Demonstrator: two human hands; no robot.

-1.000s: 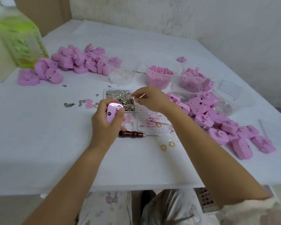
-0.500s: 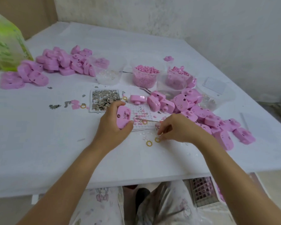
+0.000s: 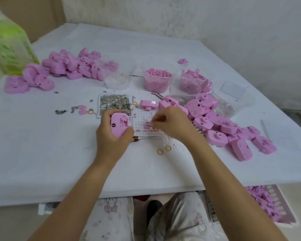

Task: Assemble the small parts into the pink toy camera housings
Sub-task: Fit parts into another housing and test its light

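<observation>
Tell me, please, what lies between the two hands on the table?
In the head view, the white grid tray of small parts lies between the left hand and right hand.

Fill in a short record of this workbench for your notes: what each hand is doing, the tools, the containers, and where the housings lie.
left hand: grips one housing, raised off the table
right hand: fingertips pinched over the grid tray; whether it holds a part cannot be told
tool: awl lying under the hands
metal bits: tray behind the left hand
containers: cup of pink pellets; clear cup
housing piles: one far left, one right
loose: yellow rings
</observation>
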